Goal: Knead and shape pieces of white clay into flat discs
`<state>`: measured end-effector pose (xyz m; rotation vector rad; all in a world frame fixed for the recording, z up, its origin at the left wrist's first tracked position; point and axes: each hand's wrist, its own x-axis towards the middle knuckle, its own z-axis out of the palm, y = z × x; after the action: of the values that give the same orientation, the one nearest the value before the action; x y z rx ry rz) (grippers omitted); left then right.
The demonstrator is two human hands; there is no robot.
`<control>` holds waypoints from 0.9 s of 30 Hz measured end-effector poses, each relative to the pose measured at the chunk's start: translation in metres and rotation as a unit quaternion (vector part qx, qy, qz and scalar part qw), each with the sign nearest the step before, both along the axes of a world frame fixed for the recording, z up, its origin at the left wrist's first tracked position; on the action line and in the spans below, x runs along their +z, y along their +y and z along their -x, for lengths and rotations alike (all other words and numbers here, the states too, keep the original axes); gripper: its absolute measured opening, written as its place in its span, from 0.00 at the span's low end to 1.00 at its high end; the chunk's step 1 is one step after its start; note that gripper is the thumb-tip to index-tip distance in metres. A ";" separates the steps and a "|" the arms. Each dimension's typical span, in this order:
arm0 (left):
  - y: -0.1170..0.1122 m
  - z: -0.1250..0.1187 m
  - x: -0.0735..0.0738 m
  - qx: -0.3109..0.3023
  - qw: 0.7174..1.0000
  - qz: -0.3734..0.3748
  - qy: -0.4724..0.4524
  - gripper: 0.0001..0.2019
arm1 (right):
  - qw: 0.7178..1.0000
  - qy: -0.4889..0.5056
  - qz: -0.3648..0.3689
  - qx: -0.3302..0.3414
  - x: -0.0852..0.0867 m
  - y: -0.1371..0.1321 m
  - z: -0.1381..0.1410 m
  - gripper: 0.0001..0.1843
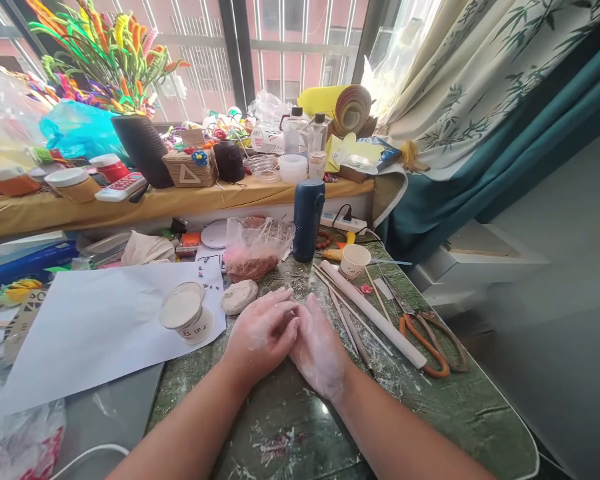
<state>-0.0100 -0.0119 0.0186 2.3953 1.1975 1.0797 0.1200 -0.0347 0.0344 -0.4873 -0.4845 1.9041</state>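
Observation:
My left hand (pixel 263 327) and my right hand (pixel 320 340) meet over the middle of the table, both dusted with white powder. The left fingers stretch forward across the right fingers, with the left thumb bent toward the right palm. My right hand lies flat and tilted, its fingers extended beneath the left ones. Whether anything small sits between the palms is hidden. Just beyond the left hand is a pale clay lump (pixel 239 297). Behind it rests reddish clay (pixel 250 265) in a clear plastic bag (pixel 265 233). A paper cup of white powder (pixel 183 310) stands to the left.
At right lie a pale rolling rod (pixel 375 313), thin wooden sticks (pixel 347 307) and orange-handled scissors (pixel 433 343). A small paper cup (pixel 355 260) and a dark blue bottle (pixel 307 223) stand farther back. White paper (pixel 100 327) covers the left side. Jars and craft supplies crowd the windowsill (pixel 255 193).

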 end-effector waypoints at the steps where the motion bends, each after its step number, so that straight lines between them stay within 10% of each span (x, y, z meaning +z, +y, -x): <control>1: -0.002 -0.002 0.001 -0.011 1.000 -0.016 0.022 0.16 | 1.000 0.007 0.011 -0.003 -0.002 0.001 0.001 0.29; 13: -0.001 -0.001 0.012 0.037 0.998 -0.008 0.051 0.08 | 0.996 0.045 -0.006 0.078 0.006 -0.010 -0.007 0.32; 17: -0.001 0.004 0.009 0.065 0.996 0.037 -0.048 0.19 | 0.991 0.046 -0.008 0.125 0.007 -0.012 -0.008 0.37; 27: -0.006 -0.002 0.007 0.114 0.844 0.224 -0.474 0.28 | 0.988 -0.024 0.115 0.102 -0.013 -0.003 -0.001 0.31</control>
<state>-0.0083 -0.0177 0.0258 1.0983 1.1496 1.5505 0.1210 -0.0377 0.0219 -0.6569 -0.3579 2.1625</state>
